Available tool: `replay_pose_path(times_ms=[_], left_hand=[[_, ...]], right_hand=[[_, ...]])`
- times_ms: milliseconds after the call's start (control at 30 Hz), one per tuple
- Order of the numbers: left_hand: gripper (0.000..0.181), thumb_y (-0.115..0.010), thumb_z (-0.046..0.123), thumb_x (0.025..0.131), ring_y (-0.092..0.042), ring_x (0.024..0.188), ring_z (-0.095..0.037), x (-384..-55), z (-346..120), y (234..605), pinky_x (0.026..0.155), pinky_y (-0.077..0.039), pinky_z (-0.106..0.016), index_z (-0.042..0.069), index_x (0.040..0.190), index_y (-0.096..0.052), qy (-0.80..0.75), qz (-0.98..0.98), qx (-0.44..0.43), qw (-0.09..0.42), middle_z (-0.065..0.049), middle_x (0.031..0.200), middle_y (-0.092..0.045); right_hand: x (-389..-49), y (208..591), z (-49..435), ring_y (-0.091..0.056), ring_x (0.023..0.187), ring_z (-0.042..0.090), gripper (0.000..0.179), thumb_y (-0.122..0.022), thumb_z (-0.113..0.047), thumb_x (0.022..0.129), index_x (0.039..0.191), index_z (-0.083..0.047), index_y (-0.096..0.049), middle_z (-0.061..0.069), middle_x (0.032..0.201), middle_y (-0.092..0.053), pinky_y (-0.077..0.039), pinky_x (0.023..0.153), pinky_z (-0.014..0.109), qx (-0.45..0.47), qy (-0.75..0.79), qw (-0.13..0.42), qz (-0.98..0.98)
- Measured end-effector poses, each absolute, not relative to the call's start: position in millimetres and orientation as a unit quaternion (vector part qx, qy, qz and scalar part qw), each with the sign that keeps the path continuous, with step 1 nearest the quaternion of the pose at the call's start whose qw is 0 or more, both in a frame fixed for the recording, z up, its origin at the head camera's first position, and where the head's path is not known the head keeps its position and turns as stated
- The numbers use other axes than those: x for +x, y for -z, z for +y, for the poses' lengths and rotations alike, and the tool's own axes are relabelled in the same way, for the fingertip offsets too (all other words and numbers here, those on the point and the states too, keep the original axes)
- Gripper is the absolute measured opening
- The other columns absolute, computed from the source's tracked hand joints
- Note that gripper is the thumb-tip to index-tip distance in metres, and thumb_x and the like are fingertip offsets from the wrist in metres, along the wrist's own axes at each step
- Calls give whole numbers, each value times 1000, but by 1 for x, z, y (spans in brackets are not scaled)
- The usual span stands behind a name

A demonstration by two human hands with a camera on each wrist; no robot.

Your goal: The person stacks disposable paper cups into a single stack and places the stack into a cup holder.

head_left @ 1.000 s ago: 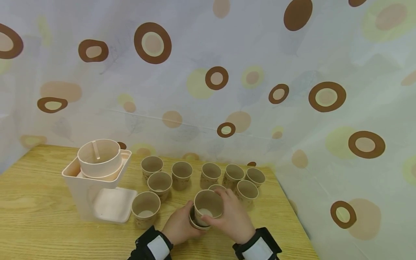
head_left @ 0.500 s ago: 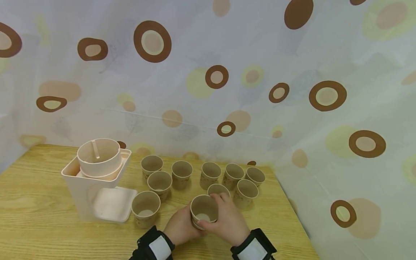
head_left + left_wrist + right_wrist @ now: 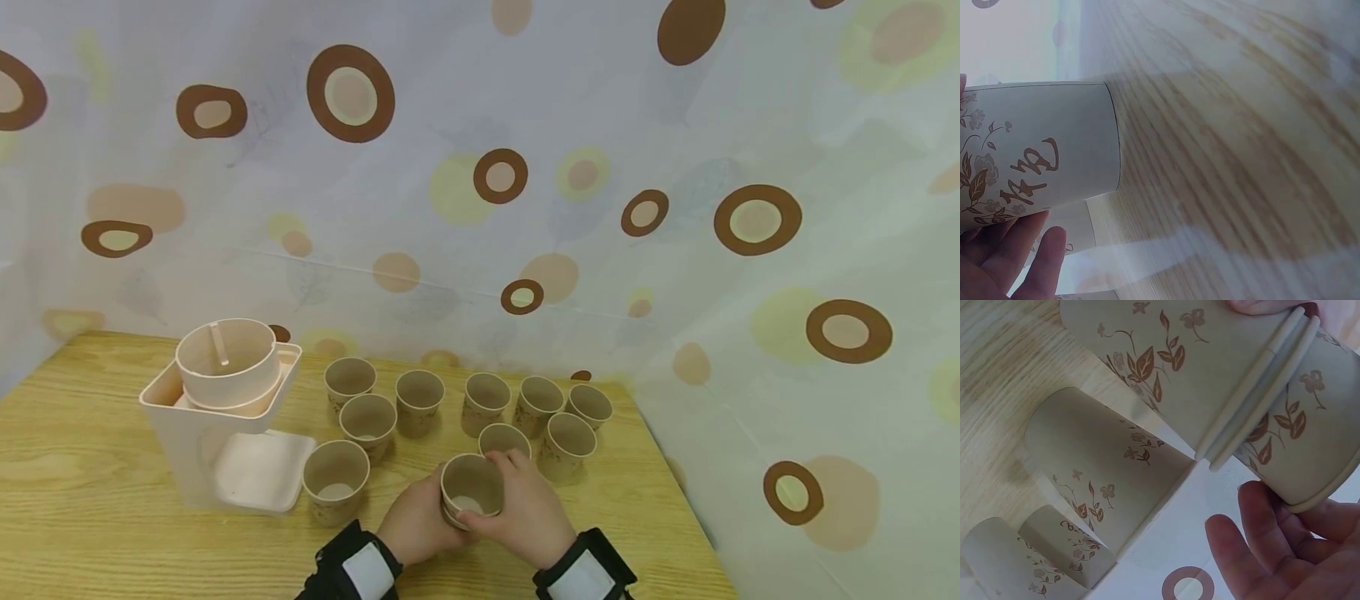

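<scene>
Fingers of the right hand pinch the upper paper cup near its rim in the head view; those of the left hand curl around the lower stack, with loose paper cups beyond both sets. From the left wrist, left fingers support a flower-printed wall (their far tips are hidden). From the right wrist, the upper cup protrudes past two close-set rims, above the right fingertips. Nesting seems the step underway; next calls for pressing straight down, left fingers steadying.
</scene>
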State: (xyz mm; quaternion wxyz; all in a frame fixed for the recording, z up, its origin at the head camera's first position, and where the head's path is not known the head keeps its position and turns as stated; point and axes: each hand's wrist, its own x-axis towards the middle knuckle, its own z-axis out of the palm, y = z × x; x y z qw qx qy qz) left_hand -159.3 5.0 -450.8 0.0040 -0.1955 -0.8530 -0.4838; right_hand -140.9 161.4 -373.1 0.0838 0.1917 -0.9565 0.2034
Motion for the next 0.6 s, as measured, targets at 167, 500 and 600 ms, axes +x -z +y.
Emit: replay_pose_path(times_ms=[167, 500, 600], left_hand=[[71, -84, 27, 61, -63, 93, -21, -159, 5, 451, 79, -50, -34, 6, 121, -52, 485, -853, -192, 9, -8, 107, -66], [71, -83, 26, 60, -63, 91, -20, -161, 6, 453, 76, -50, -30, 6, 120, -48, 490, -849, -199, 13, -8, 104, -65], [71, -83, 27, 61, -63, 90, -21, -160, 5, 452, 75, -50, -30, 6, 119, -49, 491, -849, -195, 7, -8, 104, -65]], right_hand=[[-141, 375, 162, -60, 89, 21, 67, -79, -42, 66, 111, 3, -57, 11, 105, -58, -51, 73, 33, 192, -199, 85, -957], [-142, 377, 163, -59, 88, 20, 69, -79, -42, 66, 111, 5, -57, 11, 103, -57, -51, 74, 32, 195, -199, 84, -957], [-142, 377, 164, -59, 88, 20, 69, -79, -42, 66, 111, 5, -57, 11, 103, -57, -51, 74, 32, 196, -199, 81, -957]])
